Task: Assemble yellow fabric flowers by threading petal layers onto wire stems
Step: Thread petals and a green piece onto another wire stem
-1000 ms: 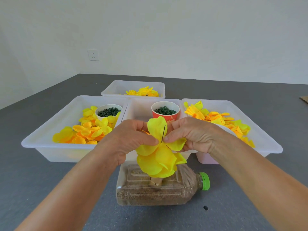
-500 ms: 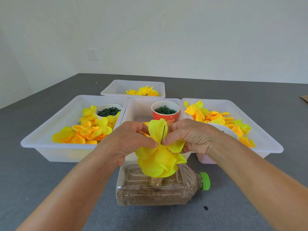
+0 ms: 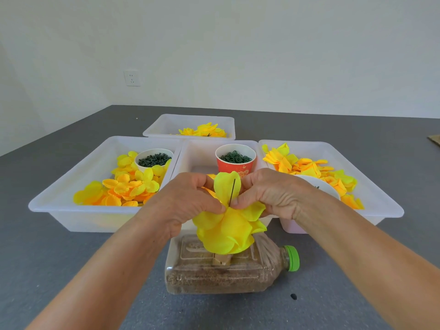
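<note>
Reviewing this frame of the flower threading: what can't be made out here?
Head view only:
- Lower wire stem: hidden by the yellow flower.
- How the stem is fixed in the bottle: petals cover it.
- Fingertips of left hand and right hand: buried in petals.
- White bowl in the right tray: mostly behind the right wrist.

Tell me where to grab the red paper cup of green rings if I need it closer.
Grip the red paper cup round its upper wall just under the rim, fingers coming from above and the right. It stands upright in the middle bin; both hands and the flower block its near side, and its open top holds loose rings.
</note>
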`<state>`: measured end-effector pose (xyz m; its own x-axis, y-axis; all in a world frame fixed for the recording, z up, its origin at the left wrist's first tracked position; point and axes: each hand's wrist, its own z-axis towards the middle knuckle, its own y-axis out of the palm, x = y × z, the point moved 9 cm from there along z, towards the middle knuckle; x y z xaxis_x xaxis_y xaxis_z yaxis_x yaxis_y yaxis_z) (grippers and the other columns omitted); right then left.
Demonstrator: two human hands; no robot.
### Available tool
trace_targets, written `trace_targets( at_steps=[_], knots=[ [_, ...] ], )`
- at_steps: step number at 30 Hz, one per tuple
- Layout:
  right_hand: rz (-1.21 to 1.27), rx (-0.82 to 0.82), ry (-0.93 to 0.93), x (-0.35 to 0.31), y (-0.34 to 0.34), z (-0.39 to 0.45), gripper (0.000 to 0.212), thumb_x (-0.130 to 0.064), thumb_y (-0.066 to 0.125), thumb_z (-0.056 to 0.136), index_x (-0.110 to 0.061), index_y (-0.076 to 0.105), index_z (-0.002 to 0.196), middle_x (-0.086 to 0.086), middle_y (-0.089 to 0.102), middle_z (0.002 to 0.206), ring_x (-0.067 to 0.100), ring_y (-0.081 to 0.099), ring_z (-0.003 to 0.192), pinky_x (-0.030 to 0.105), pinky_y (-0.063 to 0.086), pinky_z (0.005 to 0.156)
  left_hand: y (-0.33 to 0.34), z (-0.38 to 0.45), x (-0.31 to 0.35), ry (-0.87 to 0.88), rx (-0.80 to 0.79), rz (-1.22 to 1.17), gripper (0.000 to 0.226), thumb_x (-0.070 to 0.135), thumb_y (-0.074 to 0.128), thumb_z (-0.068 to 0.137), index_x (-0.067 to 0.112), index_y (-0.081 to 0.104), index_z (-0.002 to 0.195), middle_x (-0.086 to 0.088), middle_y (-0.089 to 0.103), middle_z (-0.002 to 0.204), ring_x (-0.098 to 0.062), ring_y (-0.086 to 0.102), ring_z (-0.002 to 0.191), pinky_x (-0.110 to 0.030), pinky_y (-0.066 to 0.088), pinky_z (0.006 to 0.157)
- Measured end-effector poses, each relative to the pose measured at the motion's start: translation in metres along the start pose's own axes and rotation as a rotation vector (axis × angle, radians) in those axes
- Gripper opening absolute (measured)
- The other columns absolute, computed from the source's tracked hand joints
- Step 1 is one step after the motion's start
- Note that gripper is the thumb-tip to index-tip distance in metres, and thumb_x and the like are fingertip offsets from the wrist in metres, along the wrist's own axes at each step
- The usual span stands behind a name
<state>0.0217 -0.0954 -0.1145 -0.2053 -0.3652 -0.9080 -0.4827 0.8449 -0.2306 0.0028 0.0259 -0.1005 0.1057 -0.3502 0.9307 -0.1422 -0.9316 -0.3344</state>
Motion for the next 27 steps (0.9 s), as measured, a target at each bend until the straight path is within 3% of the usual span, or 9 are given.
trace_targets(
  at_steps=[5, 12, 19, 24, 27],
  knots=[
    [-0.027, 0.018, 0.011, -0.0003, -0.0024, -0.0013, 0.020, 0.001, 0.069, 0.077, -0.011, 0.069, 0.093, 0.006, 0.069, 0.087, 0.022, 0.064, 0.085, 0.036, 0.051, 0.083, -0.0018, 0.0002, -0.0001, -0.015, 0.006, 0.007, 0.034, -0.002, 0.076, 0.066, 0.009, 0.068, 0.097, -0.014, 0.071, 0.092, -0.029, 0.065, 0.092, -0.040, 0.049, 0.089],
    [-0.050, 0.002, 0.000, -0.0050, -0.0012, -0.0028, 0.020, 0.004, 0.067, 0.077, -0.010, 0.069, 0.091, 0.007, 0.069, 0.089, 0.024, 0.064, 0.089, 0.040, 0.051, 0.086, -0.0028, 0.0003, 0.0027, 0.014, 0.049, -0.002, 0.022, 0.000, 0.075, 0.069, 0.016, 0.070, 0.084, -0.016, 0.071, 0.092, -0.029, 0.065, 0.090, -0.043, 0.049, 0.091],
    [-0.044, 0.007, -0.034, -0.0040, -0.0001, -0.0045, 0.018, 0.005, 0.068, 0.076, -0.012, 0.065, 0.073, 0.000, 0.065, 0.066, 0.017, 0.061, 0.068, 0.031, 0.050, 0.073, -0.0001, -0.0022, 0.0038, 0.034, 0.024, 0.016, 0.029, -0.007, 0.074, 0.067, 0.014, 0.068, 0.087, -0.011, 0.072, 0.086, -0.028, 0.067, 0.087, -0.042, 0.051, 0.090],
    [-0.083, 0.015, -0.059, -0.0065, 0.0004, -0.0070, 0.016, 0.002, 0.068, 0.077, -0.013, 0.065, 0.072, 0.000, 0.064, 0.064, 0.015, 0.060, 0.065, 0.027, 0.051, 0.067, 0.0011, -0.0021, 0.0061, 0.040, 0.033, 0.054, 0.032, -0.004, 0.075, 0.068, 0.012, 0.068, 0.095, -0.012, 0.072, 0.090, -0.030, 0.067, 0.089, -0.046, 0.052, 0.089],
    [-0.086, -0.007, -0.048, -0.0070, -0.0008, -0.0085, 0.013, -0.002, 0.066, 0.080, -0.016, 0.067, 0.077, 0.001, 0.065, 0.074, 0.015, 0.061, 0.072, 0.030, 0.051, 0.071, 0.0002, -0.0017, 0.0053, 0.026, 0.039, 0.044, 0.030, 0.000, 0.074, 0.070, 0.013, 0.069, 0.097, -0.012, 0.071, 0.091, -0.029, 0.066, 0.091, -0.043, 0.052, 0.088]
  ],
)
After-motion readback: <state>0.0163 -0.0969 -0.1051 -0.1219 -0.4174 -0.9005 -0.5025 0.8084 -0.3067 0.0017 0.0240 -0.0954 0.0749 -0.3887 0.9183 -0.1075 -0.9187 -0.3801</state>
